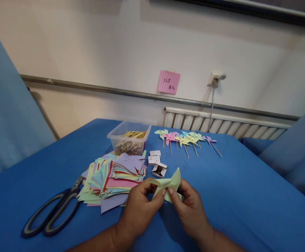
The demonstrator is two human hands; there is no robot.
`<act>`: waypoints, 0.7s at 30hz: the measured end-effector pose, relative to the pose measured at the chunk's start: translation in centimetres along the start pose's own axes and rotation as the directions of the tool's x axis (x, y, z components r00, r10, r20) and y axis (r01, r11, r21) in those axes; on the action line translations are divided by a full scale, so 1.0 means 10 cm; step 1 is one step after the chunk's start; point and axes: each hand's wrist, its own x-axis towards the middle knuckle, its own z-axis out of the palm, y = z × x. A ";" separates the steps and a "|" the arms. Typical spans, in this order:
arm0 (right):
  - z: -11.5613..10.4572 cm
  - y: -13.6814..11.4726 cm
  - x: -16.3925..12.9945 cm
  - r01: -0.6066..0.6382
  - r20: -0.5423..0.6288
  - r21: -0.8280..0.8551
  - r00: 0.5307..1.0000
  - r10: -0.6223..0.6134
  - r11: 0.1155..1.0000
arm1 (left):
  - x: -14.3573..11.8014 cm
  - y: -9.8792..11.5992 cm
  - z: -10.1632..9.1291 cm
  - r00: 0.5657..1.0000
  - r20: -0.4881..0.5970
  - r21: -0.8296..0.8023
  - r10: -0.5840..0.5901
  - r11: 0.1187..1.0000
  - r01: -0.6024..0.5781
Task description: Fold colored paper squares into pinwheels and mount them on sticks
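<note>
A light green paper pinwheel (175, 178), partly folded, is pinched between both my hands above the blue cloth. My left hand (141, 203) grips its left side, the thumb pressed near the centre. On the other side, my right hand (190, 206) has its thumb at the centre and its fingers behind the paper. The undersides of the folds are hidden by the fingers. Just beyond the hands sits an open small white box (159, 170) with dark bits inside. Left of the hands lies a heap of cut coloured paper sheets (115, 175).
Large scissors (60, 210) lie left of the paper heap. Behind it stands a clear plastic box (127, 140) of thin wooden sticks. Two closed small boxes (154, 160) are nearby. Several pinwheels on sticks (184, 140) lie at the back right, before a radiator (221, 124).
</note>
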 end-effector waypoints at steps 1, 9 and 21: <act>0.00 0.01 0.00 -0.006 -0.002 -0.004 1.000 0.006 1.000 | 0.01 -0.01 0.01 1.000 0.015 -0.051 -0.025 0.998 0.026; 0.04 0.01 0.01 -0.066 0.013 0.069 0.998 0.066 0.995 | 0.06 0.04 0.02 0.972 0.069 -0.309 -0.226 0.921 0.236; 0.05 0.16 0.08 -0.067 0.000 0.108 0.998 0.067 0.992 | 0.13 -0.05 0.01 0.967 0.101 -0.304 -0.234 0.918 0.254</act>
